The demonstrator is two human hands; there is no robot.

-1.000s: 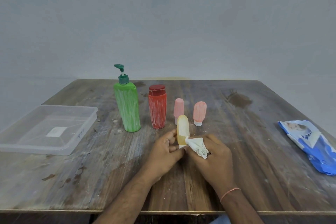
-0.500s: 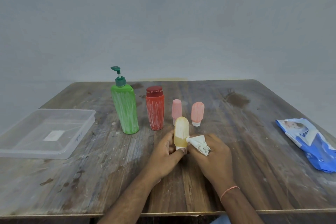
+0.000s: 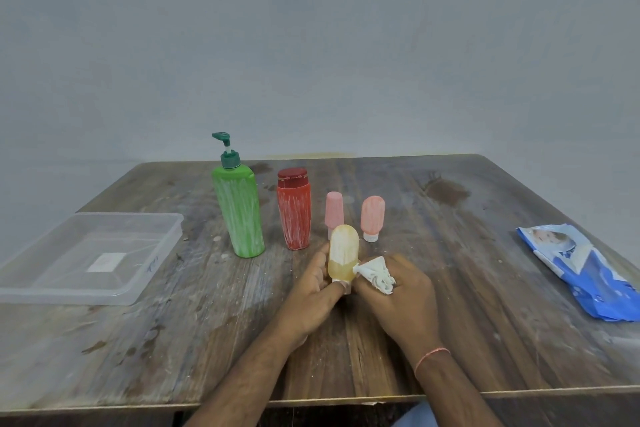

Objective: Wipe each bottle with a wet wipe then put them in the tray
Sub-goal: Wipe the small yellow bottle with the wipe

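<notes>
A small yellow bottle (image 3: 343, 251) stands cap-down near the table's middle, streaked white on its upper half. My left hand (image 3: 313, 291) grips its lower end. My right hand (image 3: 401, 291) is shut on a crumpled white wet wipe (image 3: 375, 274) that touches the bottle's right side. Behind stand a green pump bottle (image 3: 239, 215), a red bottle (image 3: 293, 215) and two small pink bottles (image 3: 334, 210) (image 3: 372, 217), all smeared with white. The clear plastic tray (image 3: 152, 267) lies at the left with nothing in it.
A blue wet-wipe pack (image 3: 581, 267) lies near the table's right edge. The wooden table (image 3: 485, 322) is stained and dusty, its front edge just below my forearms. A plain grey wall stands behind.
My hands and the yellow bottle stay together; the wipe has shifted slightly along the bottle's lower right side. The camera has tilted a little, so the scene sits differently in the frame.
</notes>
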